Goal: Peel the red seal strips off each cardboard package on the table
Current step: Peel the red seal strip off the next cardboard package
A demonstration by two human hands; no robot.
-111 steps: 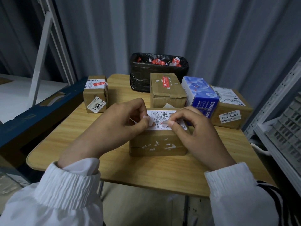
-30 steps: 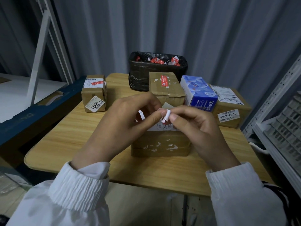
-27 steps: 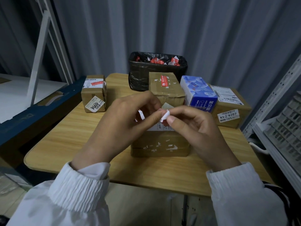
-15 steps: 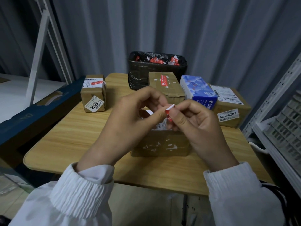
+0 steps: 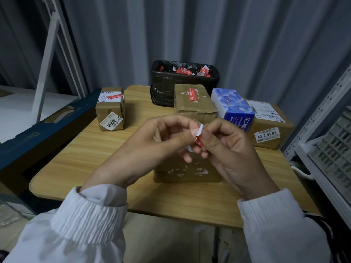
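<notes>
My left hand (image 5: pixel 152 145) and my right hand (image 5: pixel 229 152) are raised above the near cardboard package (image 5: pixel 187 170) and pinch a small folded red and white seal strip (image 5: pixel 199 135) between their fingertips. The package top is mostly hidden by my hands. Behind it a package (image 5: pixel 193 102) carries a red strip (image 5: pixel 192 94) on top. The small package (image 5: pixel 110 109) at the left has a red strip (image 5: pixel 114 97) on its label. A larger package (image 5: pixel 269 124) stands at the right.
A black-lined bin (image 5: pixel 184 80) with several peeled red strips stands at the table's (image 5: pixel 79 158) far edge. A blue and white box (image 5: pixel 232 108) lies between two packages. Metal shelving (image 5: pixel 326 141) is close on the right, a dark blue frame (image 5: pixel 38 133) on the left.
The strip has come off the near package's top. Both hands have lifted it off the box and folded it between their fingertips; the red side shows now.
</notes>
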